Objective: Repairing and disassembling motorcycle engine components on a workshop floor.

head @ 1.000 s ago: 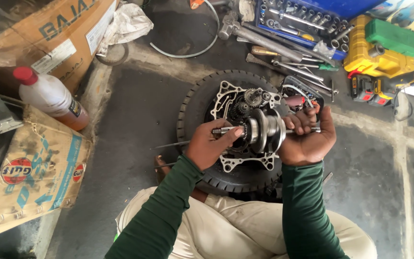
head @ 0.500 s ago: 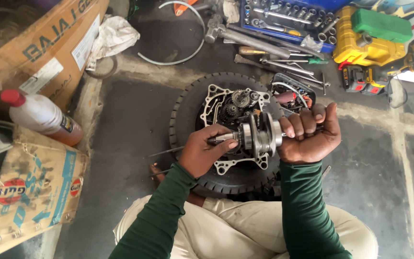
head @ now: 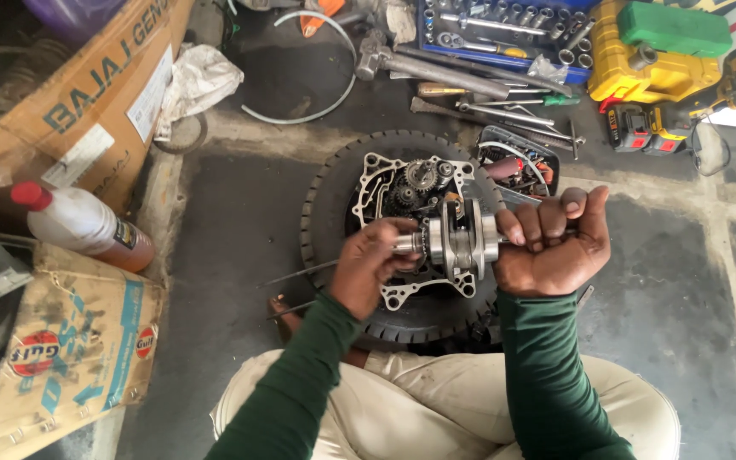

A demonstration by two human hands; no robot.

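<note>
A metal crankshaft is held level between both hands, above an open engine case with gears that rests on a black tyre. My left hand grips the crankshaft's left shaft end with its fingers. My right hand is closed in a fist around the right shaft end. Both sleeves are dark green.
A cardboard box and a red-capped bottle lie at left, over a flat printed carton. Hammer, socket set, screwdrivers, yellow tool case and cordless driver lie beyond the tyre. A small parts tray sits by the case.
The view has shifted slightly. Both hands keep their hold on the crankshaft, which stays over the engine case, lifted a little.
</note>
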